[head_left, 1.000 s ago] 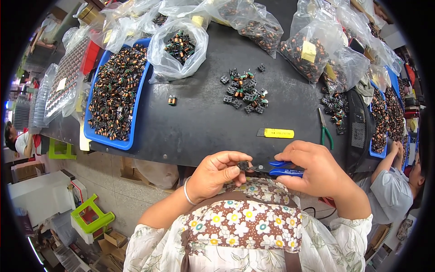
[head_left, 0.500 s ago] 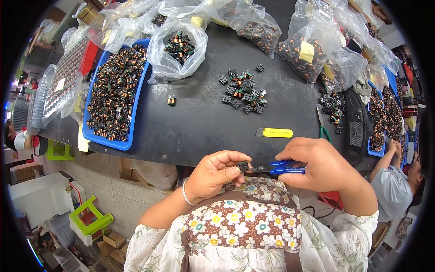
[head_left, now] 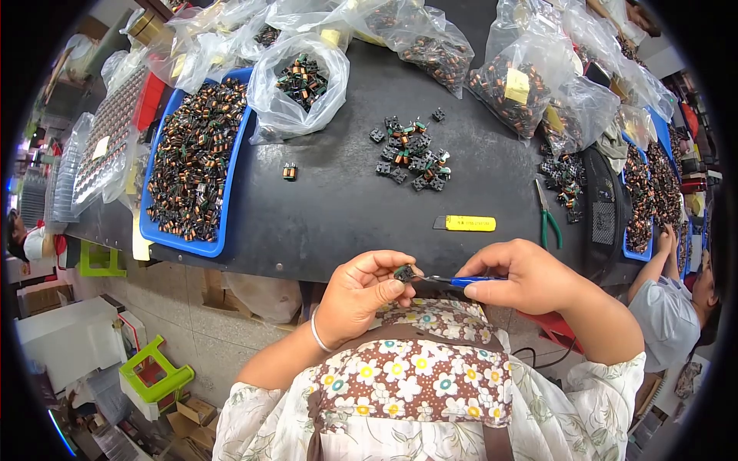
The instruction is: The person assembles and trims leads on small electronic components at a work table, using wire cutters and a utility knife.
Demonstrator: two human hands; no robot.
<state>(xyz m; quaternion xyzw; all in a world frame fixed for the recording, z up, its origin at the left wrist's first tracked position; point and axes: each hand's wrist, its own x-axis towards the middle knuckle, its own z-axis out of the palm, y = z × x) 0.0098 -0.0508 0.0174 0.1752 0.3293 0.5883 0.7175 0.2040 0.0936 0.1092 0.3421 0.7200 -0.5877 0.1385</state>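
Note:
Between thumb and fingers, my left hand [head_left: 367, 286] pinches a small black coil component [head_left: 404, 273] just off the table's front edge. My right hand [head_left: 519, 275] is closed round blue-handled cutting pliers [head_left: 467, 281], whose metal tip reaches to the component's right side. Whether the jaws touch a wire there is too small to tell. Beyond my hands, a pile of black coil components [head_left: 411, 154] lies on the dark table [head_left: 330, 207]. One single component [head_left: 290, 172] with copper windings stands apart to the left. A yellow utility knife [head_left: 466, 223] lies just past my right hand.
At the left stands a blue tray [head_left: 223, 207] heaped with coils, beside an open plastic bag [head_left: 338, 81] of more. Filled bags [head_left: 515, 84] line the back. Green-handled pliers [head_left: 549, 223] and a black fan-like object [head_left: 603, 215] lie right. A co-worker [head_left: 669, 307] sits far right.
My right hand has turned the pliers edge-on, their blue handles now squeezed closer together. The component in my left hand has tilted and risen slightly.

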